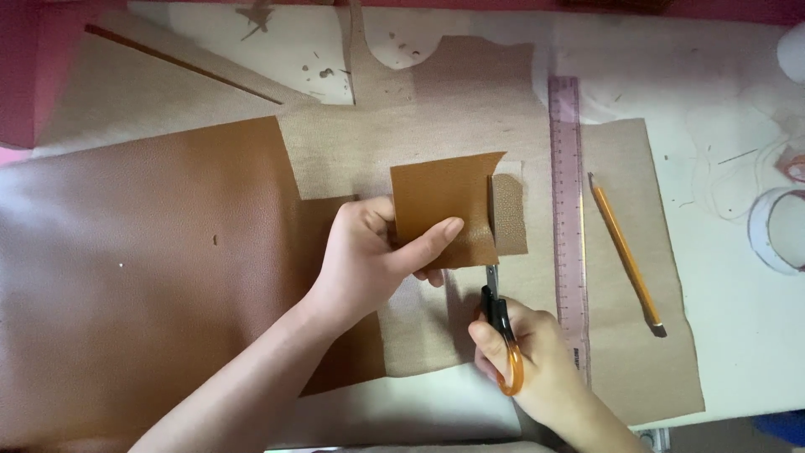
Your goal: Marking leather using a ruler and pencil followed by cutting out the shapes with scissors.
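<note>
My left hand (369,260) pinches a small brown leather piece (440,205), thumb on its front face, holding it above the table. My right hand (524,356) grips orange-handled scissors (501,331), fingers through the loops. The blades point up and run along the right edge of the leather piece, where a narrow strip stands partly separated. A larger sheet of brown leather (142,268) lies flat on the left, under my left forearm.
Tan fabric-backed sheets (436,109) cover the white table. A translucent pink ruler (568,210) lies vertically right of the scissors. An orange pencil (627,256) rests diagonally on a tan sheet. A tape roll (776,231) sits at the right edge.
</note>
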